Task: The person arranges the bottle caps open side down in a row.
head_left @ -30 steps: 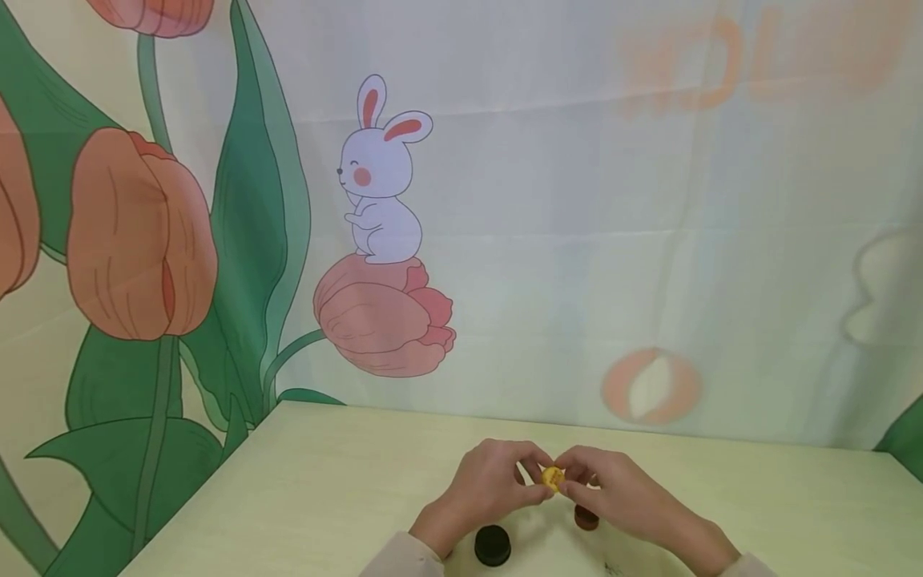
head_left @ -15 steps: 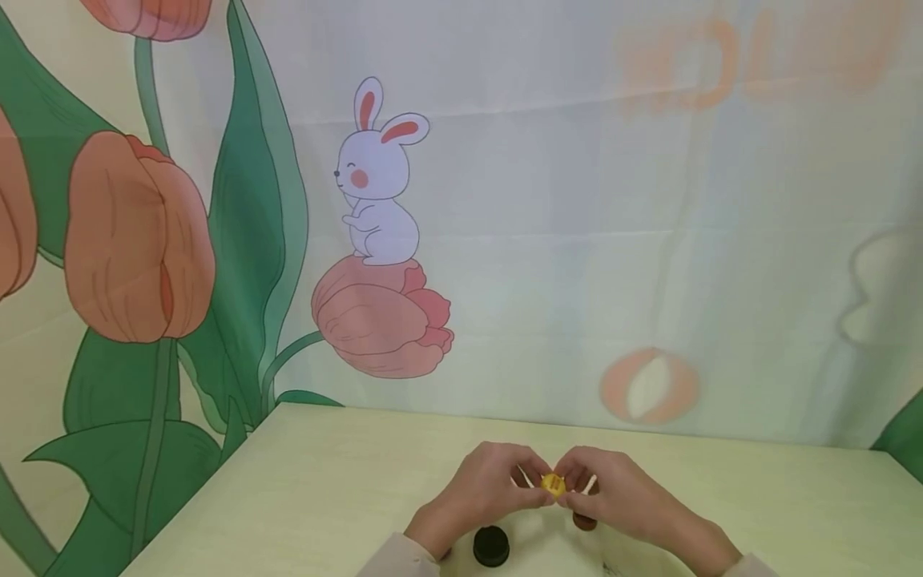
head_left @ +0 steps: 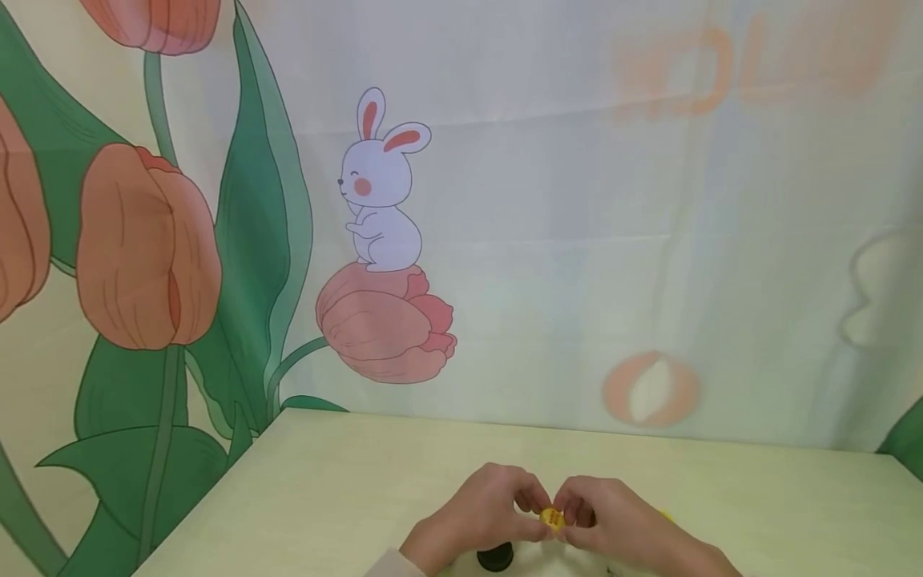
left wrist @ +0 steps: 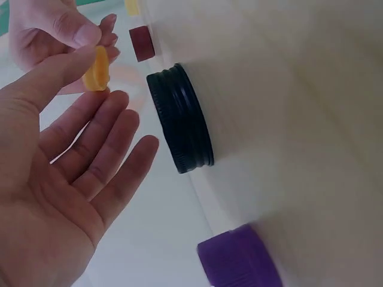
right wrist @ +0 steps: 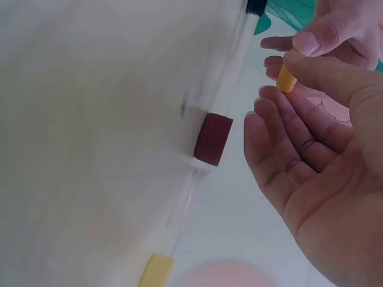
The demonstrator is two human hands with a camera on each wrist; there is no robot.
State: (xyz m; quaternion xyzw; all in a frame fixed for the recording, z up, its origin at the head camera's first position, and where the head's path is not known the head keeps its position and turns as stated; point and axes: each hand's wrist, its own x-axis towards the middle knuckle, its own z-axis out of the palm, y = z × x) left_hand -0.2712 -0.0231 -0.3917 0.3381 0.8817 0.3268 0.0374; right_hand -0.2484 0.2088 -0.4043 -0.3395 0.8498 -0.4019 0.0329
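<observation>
Both hands meet over the table around a small round yellow cap (head_left: pixel 553 519) with markings on its face. My left hand (head_left: pixel 483 513) pinches the cap's left edge between thumb and fingertips. From the other side, the thumb and fingers of my right hand (head_left: pixel 613 517) pinch it too. The left wrist view shows the cap edge-on, its lower fingers spread beneath. A ribbed black cap (left wrist: pixel 182 119) stands on the table near the left hand. Below the right hand, in its wrist view, sits a small dark red cap (right wrist: pixel 213 139), hidden in the head view.
A purple cap (left wrist: pixel 239 260) stands nearer the left wrist. Another yellow piece (right wrist: pixel 157 272) lies to the right, partly behind the right forearm in the head view. The pale table (head_left: pixel 360 473) ends at a printed curtain (head_left: pixel 541 240) with tulips and a rabbit.
Both hands have come down and closer to me with the yellow cap still between them. The right hand now covers the dark red cap, and a yellow piece shows behind the right wrist.
</observation>
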